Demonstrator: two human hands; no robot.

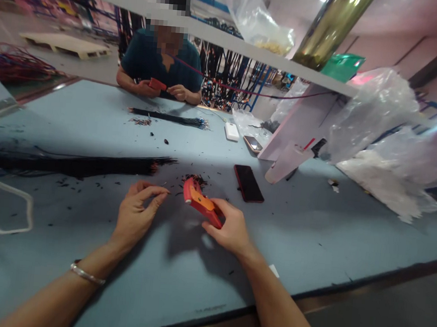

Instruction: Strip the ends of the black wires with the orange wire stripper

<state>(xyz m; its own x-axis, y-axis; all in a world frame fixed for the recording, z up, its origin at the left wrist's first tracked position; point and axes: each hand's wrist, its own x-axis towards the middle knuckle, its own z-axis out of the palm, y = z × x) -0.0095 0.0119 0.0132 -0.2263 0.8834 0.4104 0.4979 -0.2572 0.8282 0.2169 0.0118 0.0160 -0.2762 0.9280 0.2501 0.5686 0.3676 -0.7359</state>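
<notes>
My right hand (230, 230) grips a red and orange wire stripper (199, 201) just above the blue table (311, 236), its jaws pointing left. My left hand (137, 212) is beside it, thumb and forefinger pinched on a thin wire end that is barely visible. A long bundle of black wires (74, 165) lies on the table to the left, its ends close to my left hand. Small black insulation scraps (195, 178) are scattered right behind the stripper.
A dark phone (248, 183) lies right of the stripper; a white box (231, 131) and another phone (253, 144) sit farther back. A co-worker (162, 61) across the table holds a red tool beside a second wire bundle (169, 118). Plastic bags (386, 151) fill the right.
</notes>
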